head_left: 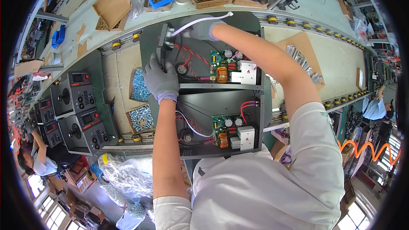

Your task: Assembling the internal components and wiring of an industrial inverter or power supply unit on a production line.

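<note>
Far chassis (200, 55) sits at mid-belt on conveyor (336, 72), open top up, circuit board (222, 66) and red-black wires (187, 57) already inside. Left hand (160, 80), gloved, fingers clamped on black front panel (164, 47) at chassis left edge. Right hand (200, 29), gloved, fingers pinched together on white ribbon cable (204, 19) near far-left corner.

Judgement: wiring roughly midway (cable end looks loose, panel not seated).

Near chassis (221, 130) touches its near edge; screw boxes (139, 102) just beside left edge. Open belt right, toward cardboard sheet (304, 53).
</note>
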`<state>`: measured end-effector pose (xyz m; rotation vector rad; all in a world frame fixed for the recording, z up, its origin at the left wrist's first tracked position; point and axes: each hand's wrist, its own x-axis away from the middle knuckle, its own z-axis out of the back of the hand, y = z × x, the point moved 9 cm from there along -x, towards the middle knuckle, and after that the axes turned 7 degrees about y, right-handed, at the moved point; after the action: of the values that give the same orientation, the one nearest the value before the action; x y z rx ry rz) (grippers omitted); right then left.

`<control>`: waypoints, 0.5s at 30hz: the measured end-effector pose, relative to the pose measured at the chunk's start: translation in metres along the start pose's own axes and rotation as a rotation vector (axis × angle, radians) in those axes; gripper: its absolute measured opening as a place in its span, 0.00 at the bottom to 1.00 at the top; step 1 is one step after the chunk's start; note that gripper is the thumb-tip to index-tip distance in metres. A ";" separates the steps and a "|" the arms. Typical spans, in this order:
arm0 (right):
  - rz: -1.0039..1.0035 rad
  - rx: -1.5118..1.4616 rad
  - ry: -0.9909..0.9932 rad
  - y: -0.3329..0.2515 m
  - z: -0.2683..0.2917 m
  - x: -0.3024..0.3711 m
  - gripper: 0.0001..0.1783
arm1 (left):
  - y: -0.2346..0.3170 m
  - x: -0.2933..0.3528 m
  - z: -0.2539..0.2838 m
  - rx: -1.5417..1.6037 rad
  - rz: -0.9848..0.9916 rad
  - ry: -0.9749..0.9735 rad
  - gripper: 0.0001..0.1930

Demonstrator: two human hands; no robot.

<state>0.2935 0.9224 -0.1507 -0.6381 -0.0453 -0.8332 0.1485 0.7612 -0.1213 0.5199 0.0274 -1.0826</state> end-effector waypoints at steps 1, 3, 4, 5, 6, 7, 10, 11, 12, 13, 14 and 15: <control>-0.071 0.065 0.062 0.015 0.010 0.018 0.30 | 0.002 -0.002 0.000 0.000 -0.001 0.005 0.29; -0.150 0.137 0.117 0.045 0.017 0.050 0.33 | 0.004 -0.002 -0.001 0.013 0.000 0.006 0.29; -0.136 0.123 0.169 0.058 0.020 0.062 0.37 | 0.006 -0.003 0.000 0.013 -0.001 0.014 0.29; -0.117 0.106 0.214 0.059 0.027 0.071 0.41 | 0.003 -0.002 0.001 0.020 0.005 0.012 0.29; -0.118 0.113 0.210 0.060 0.028 0.079 0.41 | 0.001 -0.002 0.001 0.013 0.009 0.009 0.29; -0.107 -0.425 0.241 0.049 0.038 0.093 0.42 | 0.000 -0.002 0.001 0.008 0.011 0.008 0.29; -0.059 -1.176 0.400 0.050 0.054 0.100 0.46 | 0.001 -0.003 0.002 0.002 0.011 0.005 0.29; -0.028 -1.336 0.414 0.052 0.060 0.096 0.44 | 0.002 -0.002 0.001 0.008 0.005 0.008 0.29; 0.007 -1.496 0.426 0.053 0.068 0.094 0.42 | 0.002 -0.001 -0.002 0.013 0.003 0.005 0.29; -0.065 -1.448 0.423 0.055 0.068 0.088 0.29 | 0.000 -0.001 -0.002 0.010 0.005 0.006 0.29; -0.056 -1.450 0.426 0.054 0.070 0.086 0.29 | 0.000 -0.001 -0.003 0.008 0.001 0.014 0.29; -0.224 -1.199 0.457 0.064 0.067 0.087 0.23 | -0.001 -0.001 -0.005 0.010 0.004 0.017 0.29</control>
<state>0.4117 0.9324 -0.1047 -1.5564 0.8701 -1.1782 0.1487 0.7634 -0.1254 0.5381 0.0352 -1.0749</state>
